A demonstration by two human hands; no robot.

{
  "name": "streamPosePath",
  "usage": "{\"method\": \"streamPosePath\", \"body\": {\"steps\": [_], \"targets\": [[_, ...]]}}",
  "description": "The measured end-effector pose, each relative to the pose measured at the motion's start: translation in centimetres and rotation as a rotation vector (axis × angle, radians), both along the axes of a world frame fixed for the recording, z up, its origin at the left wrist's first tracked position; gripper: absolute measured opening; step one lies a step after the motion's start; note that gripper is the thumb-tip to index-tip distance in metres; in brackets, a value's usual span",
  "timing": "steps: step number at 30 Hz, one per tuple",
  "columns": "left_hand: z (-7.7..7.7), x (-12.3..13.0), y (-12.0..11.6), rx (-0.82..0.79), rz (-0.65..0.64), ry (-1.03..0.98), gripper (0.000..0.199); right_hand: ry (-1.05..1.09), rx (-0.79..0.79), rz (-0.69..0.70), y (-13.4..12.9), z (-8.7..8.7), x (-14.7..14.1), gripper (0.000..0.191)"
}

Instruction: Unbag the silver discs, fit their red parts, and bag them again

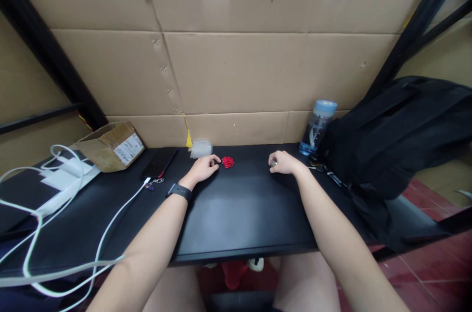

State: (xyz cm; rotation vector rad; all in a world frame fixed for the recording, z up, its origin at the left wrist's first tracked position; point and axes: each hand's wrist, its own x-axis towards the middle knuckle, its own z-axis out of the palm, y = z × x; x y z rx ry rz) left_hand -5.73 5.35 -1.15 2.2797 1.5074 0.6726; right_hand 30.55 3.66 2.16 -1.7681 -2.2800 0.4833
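Observation:
A small red knotted cord bundle (pixel 227 162) lies on the black desk (pixel 243 218). Just left of it rests my left hand (pixel 205 168), a dark watch on its wrist, thumb and forefinger apart with nothing between them; the fingertips come close to the red bundle. Farther right, my right hand (pixel 281 162) hovers low over or rests on the desk, its fingers curled round something small and greyish, mostly hidden. Behind my left hand sits a clear plastic packet (pixel 201 148), slightly blurred.
A phone (pixel 159 163), a keyring (pixel 158 181), white cables (pixel 110 223), papers (pixel 68 174) and an open cardboard box (pixel 110 147) occupy the left side. At right stand a water bottle (pixel 317 127) and a black backpack (pixel 398 135). A cardboard wall (pixel 236 76) closes off the back.

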Motion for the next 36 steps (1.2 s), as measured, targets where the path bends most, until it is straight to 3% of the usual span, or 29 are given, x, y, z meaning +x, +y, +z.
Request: {"method": "streamPosePath", "body": {"steps": [6,13,19,26,36], "targets": [[-0.1,0.0,0.1,0.002,-0.008,0.003,0.029,-0.002,0.093,-0.059,0.7,-0.7,0.4,0.026],[-0.1,0.0,0.1,0.001,-0.005,0.007,0.029,0.049,0.225,-0.172,1.5,-1.7,1.1,0.023],[-0.2,0.0,0.1,0.003,-0.006,0.000,0.029,0.092,0.316,-0.288,2.1,-2.7,1.6,0.035],[-0.5,0.1,0.1,0.017,-0.005,0.022,0.030,0.132,0.310,-0.365,3.1,-3.7,1.8,0.035],[-0.9,0.3,-0.3,0.093,0.037,0.097,0.028,0.145,0.320,-0.346,3.8,-5.6,1.8,0.045]]}}
